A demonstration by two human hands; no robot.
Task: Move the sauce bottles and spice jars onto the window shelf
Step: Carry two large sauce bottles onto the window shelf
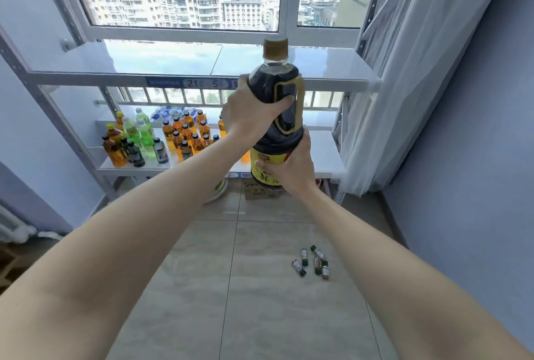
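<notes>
Before the shelf tag "21 S" (pixel 202 83), both hands' grips, left hand (pixel 251 112) and right hand (pixel 291 170), clamped on yellow-labelled sauce bottle (pixel 276 90).

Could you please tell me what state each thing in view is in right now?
sauce bottle: capped, upright, held in the air.
left hand: grips bottle's upper body.
right hand: grips bottle's label.
spice jars: lying on floor.
top shelf: bare.
drink bottles: standing on lower shelf.

A large dark sauce bottle (pixel 276 116) is held upright in front of the window shelf (pixel 173 62). The left hand (pixel 251 112) grips its upper body, fingers through the tan handle; the right hand (pixel 291 169) holds the yellow label below. Small spice jars (pixel 313 261) lie scattered on the floor (pixel 260 316). Drink bottles (pixel 161 140) crowd the lower shelf's (pixel 326 154) left end.
</notes>
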